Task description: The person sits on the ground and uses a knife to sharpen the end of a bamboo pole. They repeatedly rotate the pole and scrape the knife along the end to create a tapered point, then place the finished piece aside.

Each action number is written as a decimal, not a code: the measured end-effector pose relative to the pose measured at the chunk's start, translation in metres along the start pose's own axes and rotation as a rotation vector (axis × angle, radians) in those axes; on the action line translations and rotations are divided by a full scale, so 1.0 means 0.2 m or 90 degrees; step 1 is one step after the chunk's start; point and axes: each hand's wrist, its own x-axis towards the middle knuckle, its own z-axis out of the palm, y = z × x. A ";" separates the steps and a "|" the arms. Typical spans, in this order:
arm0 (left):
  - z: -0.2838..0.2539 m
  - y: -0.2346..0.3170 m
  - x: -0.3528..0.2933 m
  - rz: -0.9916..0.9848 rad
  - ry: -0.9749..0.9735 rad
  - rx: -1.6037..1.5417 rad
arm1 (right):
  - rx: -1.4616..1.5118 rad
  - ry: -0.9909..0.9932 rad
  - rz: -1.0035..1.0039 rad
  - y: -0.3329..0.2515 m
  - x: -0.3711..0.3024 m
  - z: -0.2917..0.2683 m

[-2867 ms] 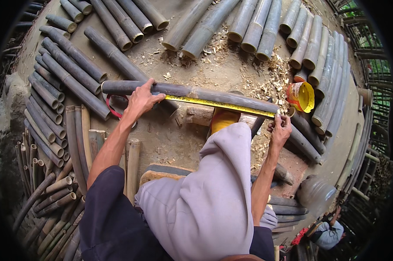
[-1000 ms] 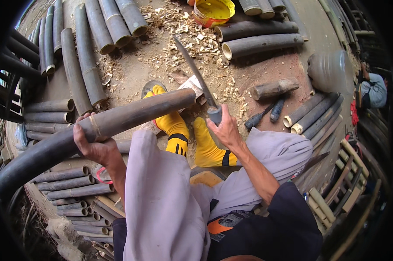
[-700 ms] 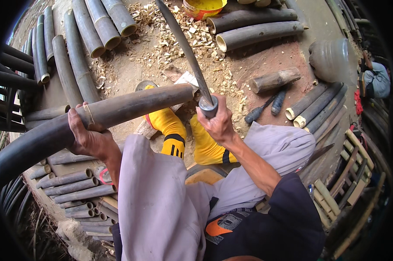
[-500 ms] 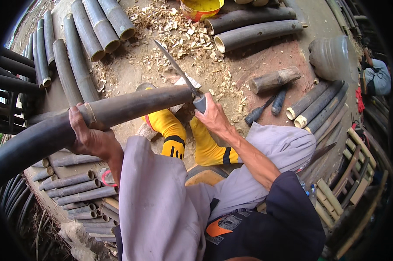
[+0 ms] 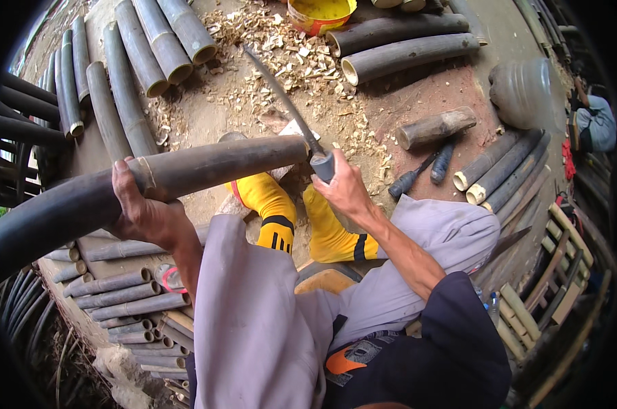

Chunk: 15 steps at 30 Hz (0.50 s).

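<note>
- As I read the head view, the left hand point(image 5: 148, 215) is clenched around a long dark bamboo pole point(image 5: 185, 174), which runs from the lower left rim up to its cut end near frame centre.
- Right hand point(image 5: 342, 191) is closed on the grey handle of a long curved machete point(image 5: 284, 102); blade points up and away, its base right at the pole's cut end. I can't tell whether steel touches bamboo.
- Pole is held off the ground, tilted slightly, above two yellow rubber boots point(image 5: 301, 218) with black stripes.
- Pale wood chips point(image 5: 288, 61) litter the dirt floor beyond the pole end.
- Yellow plastic bucket point(image 5: 320, 13) sits at the top edge, just beside two dark cut bamboo lengths point(image 5: 407, 48) lying flat.
- Short stubby log point(image 5: 434, 126) lies right of the blade, with two dark-handled tools point(image 5: 424, 170) near it.
- More bamboo sections are stacked top left point(image 5: 151, 48) and lower left point(image 5: 117, 293).
- Grey rounded pot point(image 5: 523, 92) sits upper right; another person's sleeve point(image 5: 595, 123) shows at the right rim.
</note>
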 end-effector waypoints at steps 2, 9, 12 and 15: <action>-0.03 0.01 -0.02 -0.046 0.015 -0.017 | 0.012 0.089 -0.084 -0.16 -0.02 -0.05; 0.05 0.06 -0.03 -0.084 0.045 -0.050 | -0.047 -0.039 0.109 0.18 0.12 0.02; 0.01 0.05 -0.02 -0.121 0.035 -0.072 | -0.050 -0.037 0.079 0.10 0.09 -0.02; -0.05 0.02 0.00 -0.129 -0.002 -0.095 | -0.011 0.085 -0.088 -0.15 0.04 -0.09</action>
